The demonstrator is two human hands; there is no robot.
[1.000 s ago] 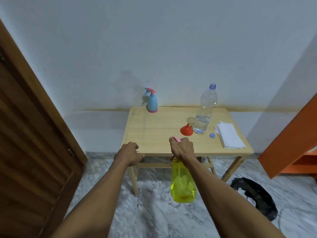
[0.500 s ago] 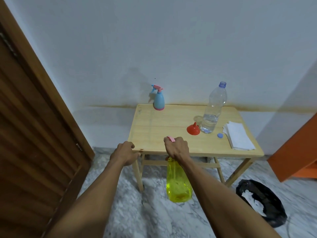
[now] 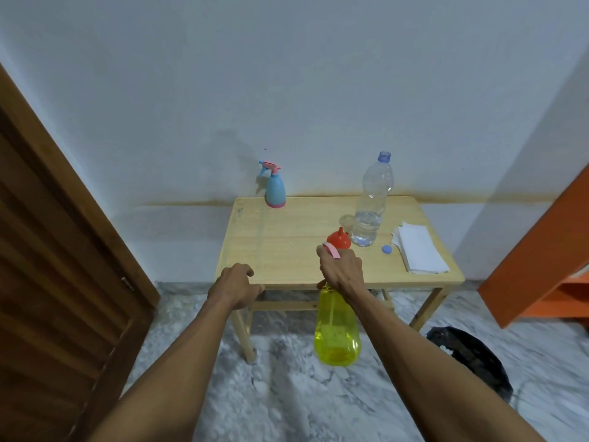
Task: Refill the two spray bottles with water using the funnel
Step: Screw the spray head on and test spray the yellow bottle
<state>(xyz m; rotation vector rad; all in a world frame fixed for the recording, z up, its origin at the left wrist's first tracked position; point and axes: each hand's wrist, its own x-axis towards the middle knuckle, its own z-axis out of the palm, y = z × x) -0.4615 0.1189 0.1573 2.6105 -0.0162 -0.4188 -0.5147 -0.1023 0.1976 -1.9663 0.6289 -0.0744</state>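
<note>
My right hand (image 3: pixel 341 270) grips the yellow spray bottle (image 3: pixel 337 330) by its neck at frame centre, my left hand (image 3: pixel 237 284) hangs loosely curled and empty — I should set it upright on the table (image 3: pixel 280 244), clear of the funnel (image 3: pixel 339 240).

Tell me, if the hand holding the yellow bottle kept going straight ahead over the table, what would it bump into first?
Probably the red funnel. It stands on the table just beyond the right hand, which grips the yellow spray bottle by its top. The water bottle comes next, slightly to the right. Depth is hard to judge from this one view.
</note>
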